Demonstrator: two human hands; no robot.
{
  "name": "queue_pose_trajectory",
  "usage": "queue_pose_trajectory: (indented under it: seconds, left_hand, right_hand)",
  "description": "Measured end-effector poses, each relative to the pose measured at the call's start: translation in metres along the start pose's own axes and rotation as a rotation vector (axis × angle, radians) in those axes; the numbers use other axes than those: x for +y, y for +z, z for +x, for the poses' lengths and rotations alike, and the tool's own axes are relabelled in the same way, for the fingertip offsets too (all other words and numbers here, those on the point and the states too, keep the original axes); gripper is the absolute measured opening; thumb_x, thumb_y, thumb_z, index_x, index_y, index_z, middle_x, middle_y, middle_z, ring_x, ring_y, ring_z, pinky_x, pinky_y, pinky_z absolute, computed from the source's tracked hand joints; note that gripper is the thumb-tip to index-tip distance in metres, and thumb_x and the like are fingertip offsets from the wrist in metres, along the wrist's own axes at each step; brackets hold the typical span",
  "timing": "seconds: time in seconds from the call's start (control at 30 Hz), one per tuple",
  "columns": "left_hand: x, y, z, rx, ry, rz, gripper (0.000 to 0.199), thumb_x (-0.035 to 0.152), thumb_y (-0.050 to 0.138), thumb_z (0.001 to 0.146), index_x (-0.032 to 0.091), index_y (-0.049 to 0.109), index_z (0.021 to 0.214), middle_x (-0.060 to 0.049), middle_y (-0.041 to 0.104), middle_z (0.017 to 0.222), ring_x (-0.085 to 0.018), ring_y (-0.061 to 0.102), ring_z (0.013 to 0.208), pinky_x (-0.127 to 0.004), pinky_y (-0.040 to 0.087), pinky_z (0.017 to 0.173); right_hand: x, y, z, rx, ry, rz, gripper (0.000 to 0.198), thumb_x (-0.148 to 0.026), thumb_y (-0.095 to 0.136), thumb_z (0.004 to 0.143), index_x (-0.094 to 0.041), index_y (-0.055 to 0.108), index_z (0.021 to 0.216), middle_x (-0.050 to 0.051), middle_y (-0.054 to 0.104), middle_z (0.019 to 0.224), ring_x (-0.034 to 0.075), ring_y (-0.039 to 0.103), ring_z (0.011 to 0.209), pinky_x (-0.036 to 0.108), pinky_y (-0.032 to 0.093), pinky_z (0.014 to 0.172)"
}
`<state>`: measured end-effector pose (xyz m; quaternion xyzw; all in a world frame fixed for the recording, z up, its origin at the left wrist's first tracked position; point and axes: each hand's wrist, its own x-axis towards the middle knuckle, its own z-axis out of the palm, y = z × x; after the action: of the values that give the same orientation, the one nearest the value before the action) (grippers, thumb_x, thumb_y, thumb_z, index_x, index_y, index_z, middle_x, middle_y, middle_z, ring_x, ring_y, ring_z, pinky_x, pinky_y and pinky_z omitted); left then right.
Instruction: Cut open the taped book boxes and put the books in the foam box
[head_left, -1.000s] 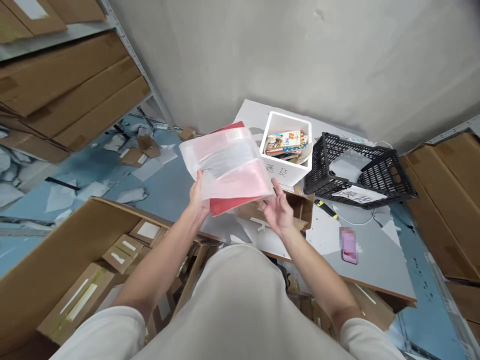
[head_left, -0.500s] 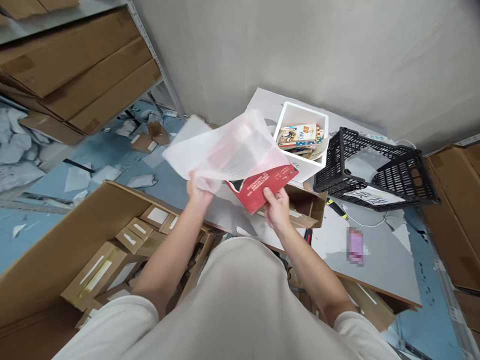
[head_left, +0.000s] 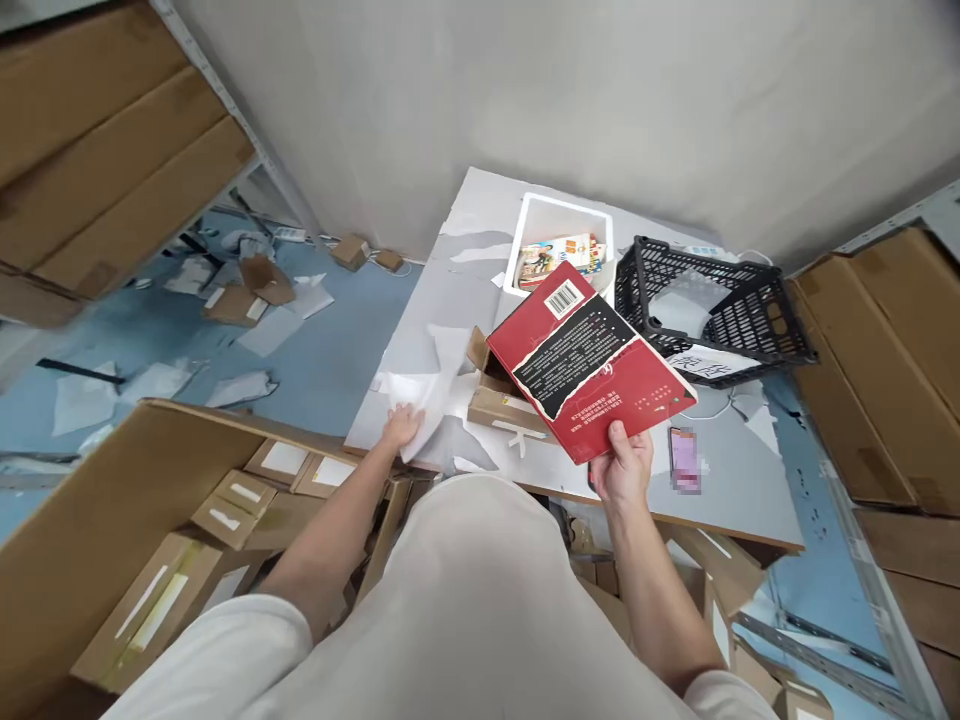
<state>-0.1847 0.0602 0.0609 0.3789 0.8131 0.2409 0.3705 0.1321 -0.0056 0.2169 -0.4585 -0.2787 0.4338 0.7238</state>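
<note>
My right hand (head_left: pixel 624 468) grips a red paperback book (head_left: pixel 517 318) by its lower right corner, thumb on top. The book is tilted above the table, its barcode and a black text panel facing up. At the table's near left edge, my left hand (head_left: pixel 403 424) is on a thin, whitish translucent packing sheet (head_left: pixel 448 355), fingers closed at its edge. Beneath the book stands an opened small cardboard box (head_left: pixel 495 408), partly hidden. Behind the book, a white bin (head_left: pixel 519 245) holds several books or booklets.
A black plastic crate (head_left: pixel 630 290) with a paper label stands right of the bin. A phone (head_left: pixel 684 460) lies on the table (head_left: pixel 750 500). A large carton (head_left: pixel 97 510) of small boxes is at lower left. Shelves hold cartons (head_left: pixel 112 150); wrappings litter the blue floor.
The book has come out from under the packing sheet and moved right in my right hand. My left hand has lowered the sheet to the table.
</note>
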Motion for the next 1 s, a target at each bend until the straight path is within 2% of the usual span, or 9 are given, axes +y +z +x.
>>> queue_pose_trajectory:
  seconds: [0.1, 0.17, 0.23, 0.33, 0.43, 0.57, 0.7, 0.83, 1.0]
  left_hand:
    - [0.03, -0.008, -0.015, 0.152, 0.05, -0.104, 0.074, 0.048, 0.049, 0.086, 0.007, 0.029, 0.143, -0.026, 0.009, 0.155, -0.034, -0.001, 0.145, -0.055, 0.01, 0.113]
    - [0.055, -0.016, -0.041, 0.228, 0.263, -0.428, 0.08, 0.057, 0.054, 0.082, 0.014, 0.028, 0.145, -0.018, 0.01, 0.157, -0.027, -0.001, 0.146, -0.044, 0.012, 0.117]
    - [0.082, -0.02, -0.077, -0.109, 0.391, -0.807, 0.083, 0.064, 0.066, 0.068, 0.021, 0.044, 0.136, -0.016, 0.034, 0.15, -0.03, 0.02, 0.143, -0.041, 0.027, 0.112]
    - [0.12, -0.023, -0.127, -0.595, 0.364, -1.085, 0.089, 0.076, 0.066, 0.056, 0.023, 0.053, 0.127, -0.016, 0.055, 0.131, -0.033, 0.04, 0.132, -0.042, 0.04, 0.102]
    - [0.147, -0.034, -0.145, -0.686, 0.251, -1.223, 0.094, 0.089, 0.044, 0.06, 0.019, 0.058, 0.12, -0.015, 0.062, 0.117, -0.034, 0.05, 0.122, -0.045, 0.044, 0.096]
    - [0.157, -0.063, -0.124, -0.598, 0.161, -1.276, 0.088, 0.087, 0.032, 0.07, 0.017, 0.062, 0.114, -0.014, 0.066, 0.107, -0.032, 0.052, 0.12, -0.047, 0.046, 0.093]
    - [0.152, -0.08, -0.092, -0.67, 0.02, -1.155, 0.069, 0.074, 0.048, 0.076, 0.014, 0.064, 0.107, -0.015, 0.069, 0.098, -0.033, 0.058, 0.113, -0.047, 0.05, 0.088]
    - [0.154, -0.063, -0.093, -0.891, -0.033, -0.992, 0.037, 0.032, 0.074, 0.07, 0.013, 0.065, 0.101, -0.012, 0.071, 0.093, -0.027, 0.068, 0.092, -0.04, 0.054, 0.083]
    - [0.156, -0.019, -0.126, -0.784, 0.173, -1.149, 0.045, 0.027, 0.077, 0.069, 0.022, 0.058, 0.109, -0.003, 0.07, 0.1, -0.015, 0.068, 0.08, -0.034, 0.054, 0.083]
  right_hand:
    - [0.0, -0.007, -0.002, 0.023, -0.107, -0.088, 0.031, -0.034, 0.07, 0.077, -0.027, 0.063, 0.106, 0.004, 0.07, 0.108, 0.02, 0.067, 0.097, 0.046, 0.053, 0.092]
    - [0.002, -0.01, -0.005, 0.05, -0.221, -0.199, 0.027, -0.033, 0.07, 0.077, -0.027, 0.065, 0.103, 0.003, 0.071, 0.104, 0.021, 0.067, 0.099, 0.046, 0.051, 0.094]
    - [0.004, -0.013, -0.008, 0.023, -0.343, -0.328, 0.027, -0.031, 0.073, 0.074, -0.028, 0.067, 0.1, 0.002, 0.072, 0.102, 0.025, 0.065, 0.106, 0.048, 0.047, 0.099]
    - [0.005, -0.018, -0.007, -0.241, -0.367, -0.483, 0.028, -0.034, 0.075, 0.071, -0.032, 0.07, 0.099, 0.003, 0.072, 0.103, 0.029, 0.061, 0.114, 0.056, 0.035, 0.108]
    - [0.006, -0.027, 0.0, -0.532, -0.273, -0.603, 0.023, -0.038, 0.072, 0.075, -0.037, 0.069, 0.097, -0.001, 0.074, 0.098, 0.025, 0.066, 0.105, 0.06, 0.027, 0.111]
    - [0.002, -0.039, 0.012, -0.703, -0.319, -0.71, 0.01, -0.036, 0.068, 0.079, -0.04, 0.071, 0.087, -0.004, 0.075, 0.094, 0.021, 0.065, 0.106, 0.056, 0.025, 0.114]
    - [-0.012, -0.037, 0.033, -0.456, -0.403, -0.643, 0.021, -0.034, 0.08, 0.065, -0.038, 0.073, 0.084, -0.003, 0.07, 0.112, 0.027, 0.054, 0.122, 0.056, 0.022, 0.115]
    - [-0.023, -0.02, 0.061, -0.164, -0.366, -0.438, 0.053, -0.039, 0.079, 0.066, -0.037, 0.063, 0.117, -0.003, 0.045, 0.144, 0.026, 0.037, 0.137, 0.051, 0.03, 0.113]
    - [-0.026, -0.003, 0.067, -0.194, 0.037, -0.023, 0.041, -0.054, 0.06, 0.079, -0.034, 0.061, 0.115, 0.003, 0.062, 0.124, 0.024, 0.057, 0.117, 0.051, 0.048, 0.094]
